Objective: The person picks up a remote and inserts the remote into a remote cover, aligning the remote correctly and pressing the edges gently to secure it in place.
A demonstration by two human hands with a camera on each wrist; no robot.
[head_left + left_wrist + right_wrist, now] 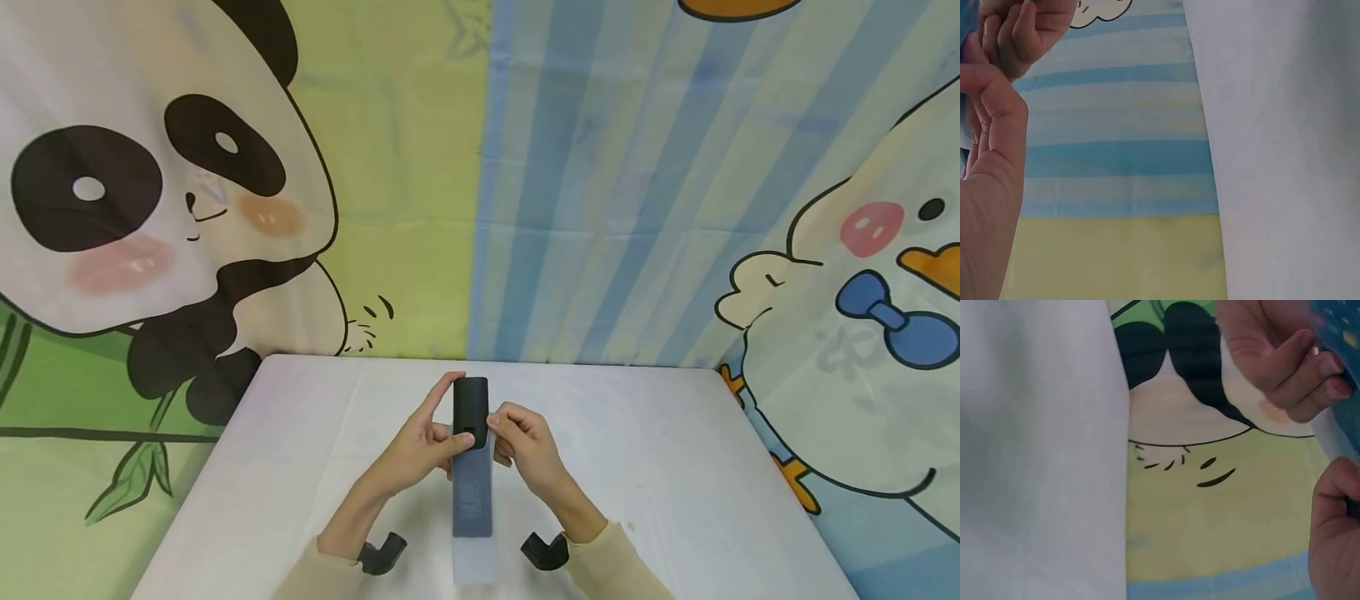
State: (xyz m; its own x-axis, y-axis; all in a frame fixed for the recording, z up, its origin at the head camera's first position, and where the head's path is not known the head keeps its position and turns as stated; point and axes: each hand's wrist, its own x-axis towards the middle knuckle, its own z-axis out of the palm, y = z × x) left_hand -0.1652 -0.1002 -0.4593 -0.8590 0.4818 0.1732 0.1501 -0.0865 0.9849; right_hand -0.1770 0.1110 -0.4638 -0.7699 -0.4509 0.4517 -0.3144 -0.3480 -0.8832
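Between the two hands, over the table, a long narrow object stands with a black block-shaped upper part [471, 404] and a blue-grey lower part [472, 496] that ends in a pale translucent strip [473, 560]. My left hand [416, 446] grips the black part, with the index finger along its top end and the thumb pressed on its lower front. At the right edge, my right hand [528, 442] pinches the side with thumb and curled fingers. In the right wrist view a dark blue surface [1338, 331] with small coloured specks shows beside the fingers. What exactly the object is, I cannot tell.
The white table [645, 442] spreads out around the hands. A cloth backdrop with a panda [277, 221], blue stripes and a white duck [832, 400] rises behind it. Black wrist-worn pieces [383, 553] sit at both sleeve cuffs.
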